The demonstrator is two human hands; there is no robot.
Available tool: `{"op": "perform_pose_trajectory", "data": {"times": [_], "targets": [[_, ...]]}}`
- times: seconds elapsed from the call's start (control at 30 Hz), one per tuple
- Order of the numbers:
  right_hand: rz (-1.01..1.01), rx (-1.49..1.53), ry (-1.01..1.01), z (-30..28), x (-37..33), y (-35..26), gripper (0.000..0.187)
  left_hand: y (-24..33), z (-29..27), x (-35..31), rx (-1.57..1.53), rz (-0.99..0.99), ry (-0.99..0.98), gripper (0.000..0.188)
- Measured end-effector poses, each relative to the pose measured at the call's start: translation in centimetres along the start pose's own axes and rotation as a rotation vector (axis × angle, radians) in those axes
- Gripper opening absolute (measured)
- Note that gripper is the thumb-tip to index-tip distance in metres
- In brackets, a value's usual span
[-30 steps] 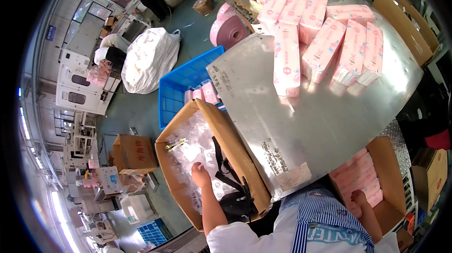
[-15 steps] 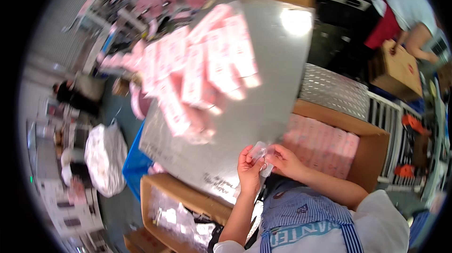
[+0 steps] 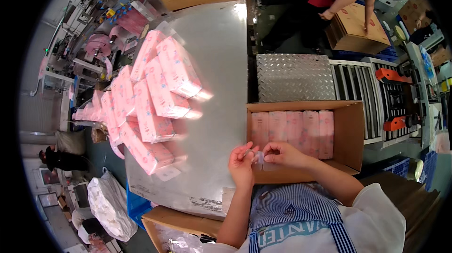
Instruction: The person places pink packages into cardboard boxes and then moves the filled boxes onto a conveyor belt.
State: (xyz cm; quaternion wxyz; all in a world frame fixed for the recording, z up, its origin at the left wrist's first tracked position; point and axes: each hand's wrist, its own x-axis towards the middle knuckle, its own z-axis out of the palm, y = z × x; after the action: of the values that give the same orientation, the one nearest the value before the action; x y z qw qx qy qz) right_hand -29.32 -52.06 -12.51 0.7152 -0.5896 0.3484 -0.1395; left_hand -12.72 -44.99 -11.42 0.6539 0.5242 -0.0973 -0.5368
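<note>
A small piece of clear, floppy plastic (image 3: 258, 158) is stretched between my two hands; its exact kind cannot be made out. My left hand (image 3: 242, 162) pinches one side of it with curled fingers. On the other side, my right hand (image 3: 282, 155) grips it between thumb and fingertips. Both hands are just over the left near corner of an open cardboard box (image 3: 352, 133). A row of pink printed soft packs (image 3: 294, 133) stands inside that box. More pink packs (image 3: 162, 88) lie heaped on the metal table (image 3: 212, 64) to the left, some with loose clear wrapper ends.
A second box (image 3: 190, 227) with clear plastic film sits below the table's near edge. Beyond the packed box are a diamond-plate metal sheet (image 3: 293, 77) and a roller conveyor (image 3: 355, 97). At the far right, another person handles flattened cartons (image 3: 360, 29).
My view has turned to the right, so the packed box now sits in front of me. Both hands have come over its corner, still holding the clear plastic piece.
</note>
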Motion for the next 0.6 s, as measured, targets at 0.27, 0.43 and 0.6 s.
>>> {"op": "perform_pose_trajectory", "data": {"times": [0.27,0.43,0.6], "targets": [[0.0,-1.206,-0.181,-1.1,-0.9,17.4,0.028,11.4,-25.6,-8.9,1.387,0.6,0.762,0.026],[0.206,-1.151,-0.426,0.3,0.9,14.8,0.028,14.7,-28.3,-16.4,1.871,-0.828,0.882,0.052],[-0.625,-1.141,0.139,6.4,14.2,-1.9,0.023,18.6,-27.5,-2.2,1.798,0.369,0.773,0.045]]}}
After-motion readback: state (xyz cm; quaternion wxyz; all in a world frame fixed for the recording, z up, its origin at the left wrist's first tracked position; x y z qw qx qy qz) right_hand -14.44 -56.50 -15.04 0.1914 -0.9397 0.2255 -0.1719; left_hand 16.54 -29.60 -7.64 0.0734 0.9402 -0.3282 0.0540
